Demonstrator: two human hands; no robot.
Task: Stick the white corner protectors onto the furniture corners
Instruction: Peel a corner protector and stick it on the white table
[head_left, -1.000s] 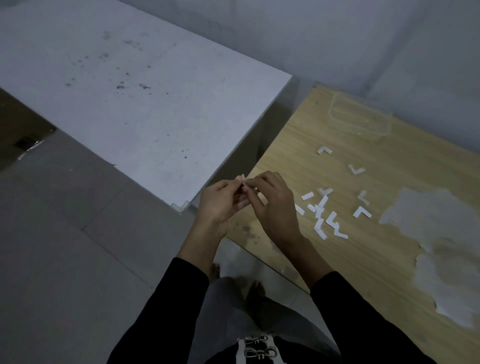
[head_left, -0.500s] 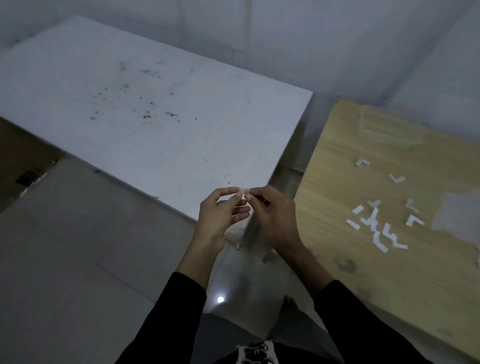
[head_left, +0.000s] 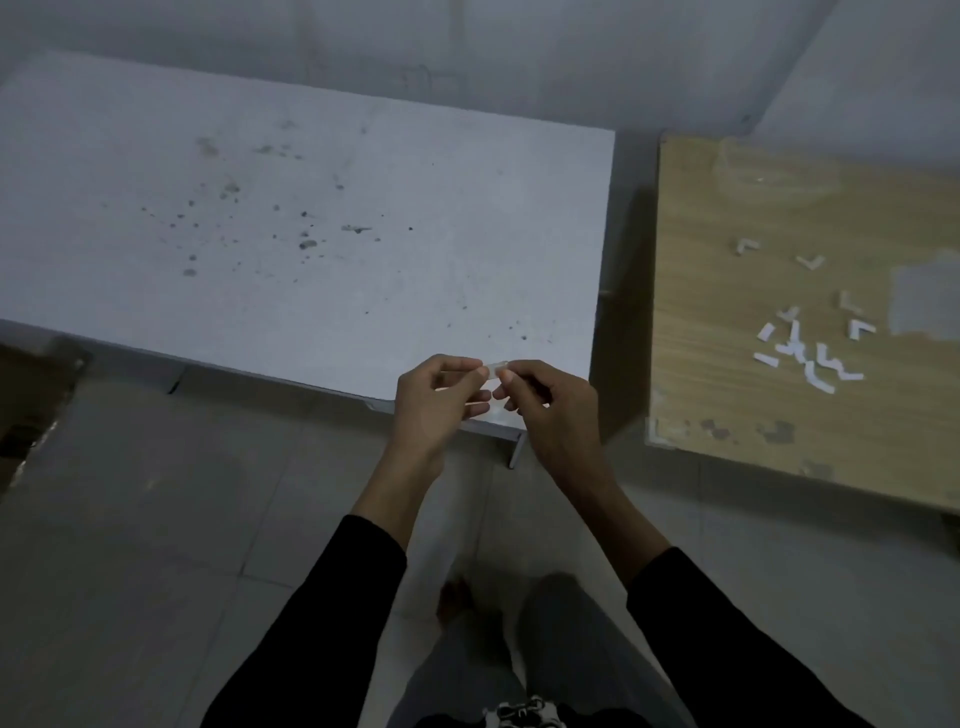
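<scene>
My left hand (head_left: 434, 402) and my right hand (head_left: 553, 410) meet fingertip to fingertip over the near right corner of the stained white table (head_left: 311, 234). Together they pinch one small pale corner protector (head_left: 492, 366); most of it is hidden by my fingers. Several loose white L-shaped pieces (head_left: 808, 351) lie scattered on the wooden table (head_left: 727, 395) to the right, well away from both hands.
A clear plastic container (head_left: 774, 176) stands at the back of the wooden table. A grey patch (head_left: 924, 296) marks that tabletop at the right edge. A dark gap separates the two tables. Tiled floor and my legs lie below; walls stand behind.
The view has swung left, from the wooden table to the white one. My hands, still pinching the small piece, now sit over the white table's near right corner.
</scene>
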